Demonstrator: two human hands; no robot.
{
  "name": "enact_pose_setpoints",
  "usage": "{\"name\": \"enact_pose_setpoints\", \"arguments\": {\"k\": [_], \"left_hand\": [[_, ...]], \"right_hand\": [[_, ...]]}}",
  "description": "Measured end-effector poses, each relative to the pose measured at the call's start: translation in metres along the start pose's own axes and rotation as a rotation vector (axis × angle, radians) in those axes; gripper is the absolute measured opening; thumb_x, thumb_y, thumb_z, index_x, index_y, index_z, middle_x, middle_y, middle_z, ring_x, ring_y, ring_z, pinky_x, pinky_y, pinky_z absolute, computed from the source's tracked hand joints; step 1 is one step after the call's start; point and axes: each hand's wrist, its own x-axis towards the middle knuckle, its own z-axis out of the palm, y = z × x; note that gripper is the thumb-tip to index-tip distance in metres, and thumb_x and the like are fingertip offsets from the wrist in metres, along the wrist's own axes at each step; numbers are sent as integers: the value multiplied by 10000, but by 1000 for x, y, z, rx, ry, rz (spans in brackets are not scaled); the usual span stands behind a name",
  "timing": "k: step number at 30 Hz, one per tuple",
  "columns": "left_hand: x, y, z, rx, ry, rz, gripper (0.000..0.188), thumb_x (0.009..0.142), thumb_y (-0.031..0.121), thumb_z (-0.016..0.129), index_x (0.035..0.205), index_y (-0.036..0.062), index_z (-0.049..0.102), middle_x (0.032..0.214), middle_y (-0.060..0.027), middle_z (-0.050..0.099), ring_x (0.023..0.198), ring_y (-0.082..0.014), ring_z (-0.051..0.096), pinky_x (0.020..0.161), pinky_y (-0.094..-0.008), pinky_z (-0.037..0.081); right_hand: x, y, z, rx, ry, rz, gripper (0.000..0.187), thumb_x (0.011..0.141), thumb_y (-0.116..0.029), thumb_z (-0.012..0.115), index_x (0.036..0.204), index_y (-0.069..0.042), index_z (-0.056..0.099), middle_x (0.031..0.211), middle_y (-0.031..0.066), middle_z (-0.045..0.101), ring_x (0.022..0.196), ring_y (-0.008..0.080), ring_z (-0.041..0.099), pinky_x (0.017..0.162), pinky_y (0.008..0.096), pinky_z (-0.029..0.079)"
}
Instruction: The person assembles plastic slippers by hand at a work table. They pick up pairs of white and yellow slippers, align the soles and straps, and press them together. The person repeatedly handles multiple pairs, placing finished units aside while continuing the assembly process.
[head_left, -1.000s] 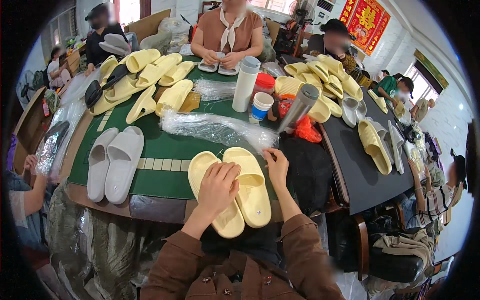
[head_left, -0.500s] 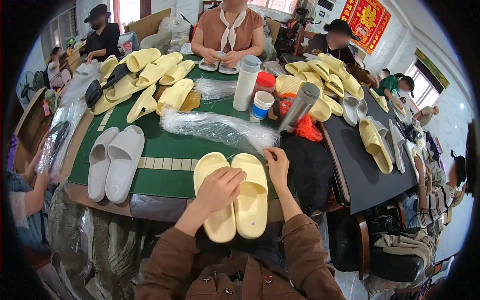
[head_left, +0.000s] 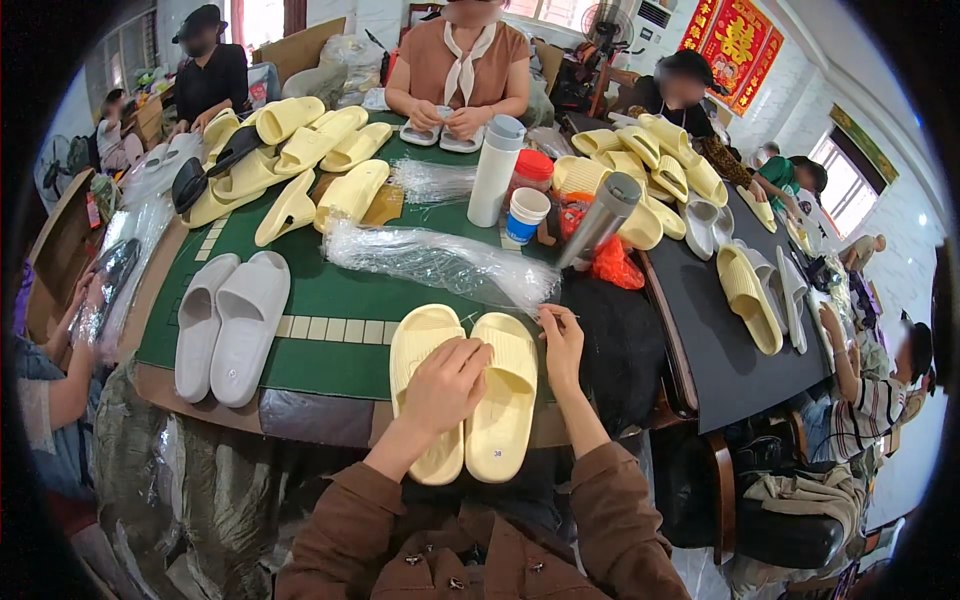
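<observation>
A pair of pale yellow slide slippers (head_left: pixel 500 430) lies side by side at the table's front edge, toes pointing away from me, heels jutting over the edge. My left hand (head_left: pixel 445 388) is closed over their straps, its fingers bent at the inner side of the pair. Just right of the toes, my right hand (head_left: pixel 562 345) is raised with fingertips pinched together; a thin pale strand seems to show there, too fine to name. Beyond it lies a bundle of clear plastic strands (head_left: pixel 440 262), its right end close to these fingertips.
Grey slippers (head_left: pixel 250 325) stand left on the green table mat (head_left: pixel 330 360). Yellow slippers (head_left: pixel 290 150) are heaped behind. A white bottle (head_left: pixel 495 170), a paper cup (head_left: pixel 525 215) and a steel flask (head_left: pixel 603 218) stand beyond the bundle. Co-workers sit around; a black table (head_left: pixel 700 330) adjoins right.
My right hand has drawn slightly back from the bundle's end, fingertips still pinched. My left hand stays on the slippers, which have shifted very little.
</observation>
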Motion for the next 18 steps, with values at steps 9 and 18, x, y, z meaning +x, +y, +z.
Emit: {"name": "enact_pose_setpoints", "arguments": {"k": [9, 18], "left_hand": [[8, 14, -23, -450, 72, -348, 488, 838, 53, 617, 1314, 28, 516, 949, -120, 629, 906, -291, 626, 857, -378, 494], [-11, 8, -42, -461, 127, -394, 228, 911, 21, 541, 1124, 0, 621, 916, -125, 651, 840, -238, 646, 751, -333, 507]], "right_hand": [[-41, -75, 5, 211, -44, 11, 156, 971, -160, 552, 1013, -33, 633, 1066, 18, 628, 907, 69, 545, 747, 217, 436], [-105, -140, -21, 494, -725, 67, 124, 1007, -140, 460, 1004, -23, 501, 1179, 221, 603, 921, 201, 625, 691, 285, 543]]}}
